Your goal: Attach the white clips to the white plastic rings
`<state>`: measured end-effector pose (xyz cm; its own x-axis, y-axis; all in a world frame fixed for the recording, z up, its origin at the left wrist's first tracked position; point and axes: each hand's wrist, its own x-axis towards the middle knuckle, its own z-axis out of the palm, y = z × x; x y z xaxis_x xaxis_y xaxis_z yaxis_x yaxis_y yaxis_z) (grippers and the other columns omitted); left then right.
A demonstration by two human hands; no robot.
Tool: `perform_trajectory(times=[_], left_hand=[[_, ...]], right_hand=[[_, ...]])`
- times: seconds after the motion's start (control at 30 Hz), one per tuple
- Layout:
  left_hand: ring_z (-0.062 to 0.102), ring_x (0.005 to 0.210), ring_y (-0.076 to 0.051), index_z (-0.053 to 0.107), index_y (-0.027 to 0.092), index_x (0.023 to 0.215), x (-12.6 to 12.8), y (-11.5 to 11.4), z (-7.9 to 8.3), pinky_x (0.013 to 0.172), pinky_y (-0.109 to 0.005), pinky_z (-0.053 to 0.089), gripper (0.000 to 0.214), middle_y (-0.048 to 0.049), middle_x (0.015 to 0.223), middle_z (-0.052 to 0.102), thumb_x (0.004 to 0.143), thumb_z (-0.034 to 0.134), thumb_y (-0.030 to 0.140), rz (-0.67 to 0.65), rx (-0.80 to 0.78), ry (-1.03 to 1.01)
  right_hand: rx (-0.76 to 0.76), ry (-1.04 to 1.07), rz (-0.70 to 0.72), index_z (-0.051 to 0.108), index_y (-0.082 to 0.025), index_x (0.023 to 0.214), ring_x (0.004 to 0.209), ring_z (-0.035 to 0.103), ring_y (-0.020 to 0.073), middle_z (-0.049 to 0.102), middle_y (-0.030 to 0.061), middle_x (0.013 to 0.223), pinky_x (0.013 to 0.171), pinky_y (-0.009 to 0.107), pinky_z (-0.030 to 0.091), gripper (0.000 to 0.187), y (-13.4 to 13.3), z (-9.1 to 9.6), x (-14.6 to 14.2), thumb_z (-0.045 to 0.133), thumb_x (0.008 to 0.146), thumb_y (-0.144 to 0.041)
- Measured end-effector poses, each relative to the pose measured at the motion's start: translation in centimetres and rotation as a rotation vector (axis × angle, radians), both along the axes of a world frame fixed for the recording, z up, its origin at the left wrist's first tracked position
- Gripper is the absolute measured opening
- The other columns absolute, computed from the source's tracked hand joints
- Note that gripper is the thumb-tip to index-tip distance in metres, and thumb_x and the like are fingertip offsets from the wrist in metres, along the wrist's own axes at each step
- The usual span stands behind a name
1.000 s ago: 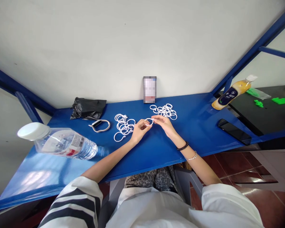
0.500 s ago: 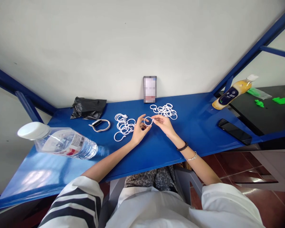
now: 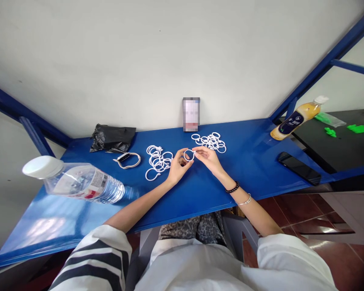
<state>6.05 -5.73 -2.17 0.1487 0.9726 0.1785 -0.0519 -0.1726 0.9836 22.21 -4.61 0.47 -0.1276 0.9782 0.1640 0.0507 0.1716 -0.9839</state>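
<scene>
I see the right hand point(image 3: 208, 157) pinching a white ring point(image 3: 189, 150) by its little knob, with thumb and fingers pressed close. The ring is up between the two hands, over the blue desk point(image 3: 185, 198). The left hand point(image 3: 178, 166) is about half open, bent like a letter C around the other side of the ring. I can't tell if it touches the ring or has hold of it.

Just beside the left hand I see one heap of white rings point(image 3: 163, 164) on the desk. A second heap point(image 3: 210, 141) lies just behind the right hand. A black bead bracelet point(image 3: 233, 187) and a silver bangle point(image 3: 245, 199) go round the right arm.

To the left of the first heap I find a watch point(image 3: 130, 166), and behind it a black plastic bag point(image 3: 113, 138). A big clear bottle point(image 3: 86, 184) is nearer to me on that side. A blurry screen point(image 3: 191, 115) leans on the wall. Over on the right I see a yellow drink bottle point(image 3: 296, 118) and a dark phone point(image 3: 299, 167) lying flat.
</scene>
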Motion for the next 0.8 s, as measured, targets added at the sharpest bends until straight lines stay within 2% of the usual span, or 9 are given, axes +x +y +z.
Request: perform_trajectory(times=[0.8], left_hand=[[0.044, 0.055, -0.006, 0.048, 0.021, 0.114, -0.05, -0.20, 0.40, 0.051, -0.018, 0.037, 0.046, 0.0048, 0.074, 0.047, 0.076, 0.072, 0.032, 0.001, 0.032, 0.041]], right_hand=[[-0.005, 0.000, 0.026, 0.071, -0.020, 0.088, 0.091, 0.068, 0.0219, 0.073, 0.0070, 0.095, 0.087, 0.038, 0.054, 0.032, 0.18, -0.10, 0.04, 0.074, 0.073, -0.048]])
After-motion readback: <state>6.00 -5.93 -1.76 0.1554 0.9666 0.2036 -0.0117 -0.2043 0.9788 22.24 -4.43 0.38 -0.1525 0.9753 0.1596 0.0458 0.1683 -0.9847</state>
